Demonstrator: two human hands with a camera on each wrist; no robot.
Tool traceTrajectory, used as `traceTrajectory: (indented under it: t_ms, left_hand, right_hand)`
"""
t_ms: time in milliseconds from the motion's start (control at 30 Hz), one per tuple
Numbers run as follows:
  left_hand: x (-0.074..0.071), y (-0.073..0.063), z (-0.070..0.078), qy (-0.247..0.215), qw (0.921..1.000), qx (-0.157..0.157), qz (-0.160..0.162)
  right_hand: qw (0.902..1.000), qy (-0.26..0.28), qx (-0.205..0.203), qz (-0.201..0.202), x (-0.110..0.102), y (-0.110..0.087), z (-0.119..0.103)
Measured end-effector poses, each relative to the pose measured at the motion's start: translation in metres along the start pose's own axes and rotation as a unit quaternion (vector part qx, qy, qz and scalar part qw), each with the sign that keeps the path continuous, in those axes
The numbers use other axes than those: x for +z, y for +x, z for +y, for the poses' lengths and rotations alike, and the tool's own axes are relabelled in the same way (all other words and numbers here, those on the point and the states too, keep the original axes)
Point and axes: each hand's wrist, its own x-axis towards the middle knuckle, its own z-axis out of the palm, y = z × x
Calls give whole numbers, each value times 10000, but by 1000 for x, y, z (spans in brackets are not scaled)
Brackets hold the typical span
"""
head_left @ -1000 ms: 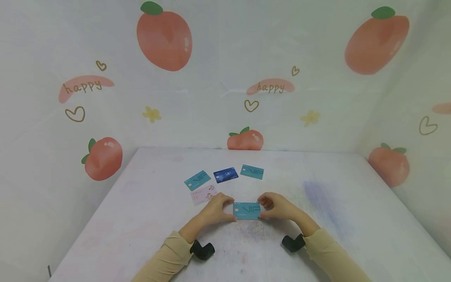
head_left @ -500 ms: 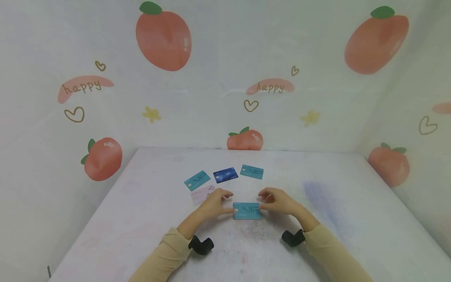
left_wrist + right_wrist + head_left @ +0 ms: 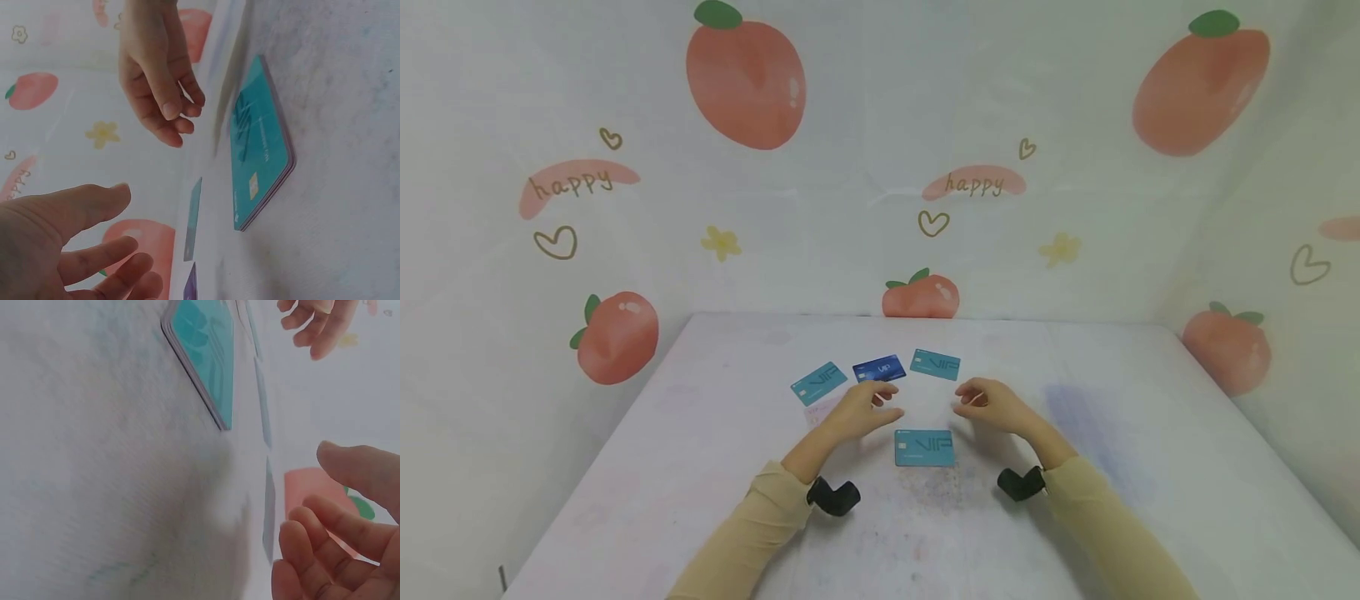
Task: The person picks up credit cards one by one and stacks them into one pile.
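A small squared-up stack of cards (image 3: 924, 448), with a teal VIP card on top, lies flat on the table; its layered edge shows in the left wrist view on the teal card (image 3: 262, 137). Beyond the stack's left end hovers my left hand (image 3: 853, 410), fingers loosely bent and holding nothing. My right hand (image 3: 997, 407) mirrors it on the other side, also with nothing between thumb and fingers. Behind the left hand lie a teal card (image 3: 818, 383), a dark blue VIP card (image 3: 878, 367) and a pink card (image 3: 820, 410) that the hand partly covers.
Another teal card (image 3: 936, 364) lies at the back, right of the blue one. The white table (image 3: 715, 467) runs to a fabric backdrop (image 3: 865, 100) printed with peaches and "happy". A black wrist camera (image 3: 833, 497) sits on the left wrist, with a matching one (image 3: 1021, 483) on the right.
Both hands have let go of the card stack's ends, then risen and moved away from the body toward the loose cards. The stack stays in its spot.
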Motion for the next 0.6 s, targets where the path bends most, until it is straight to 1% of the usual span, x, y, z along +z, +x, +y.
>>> traceTrajectory:
  t_ms: [233,367,500,600]
  left_hand:
    - [-4,15,-3,-174,9996,35,215]
    - [-4,25,-7,-363,9986,-190,345]
    - [-3,35,-9,-553,9967,-431,406]
    - [-2,43,-10,-634,9954,-517,492]
  right_hand:
    - [9994,-6,281,200,-4,8,4]
    - [9985,63,452,306,-4,13,7]
    - [9975,102,582,399,-5,19,11]
    - [9966,177,680,423,-6,22,14]
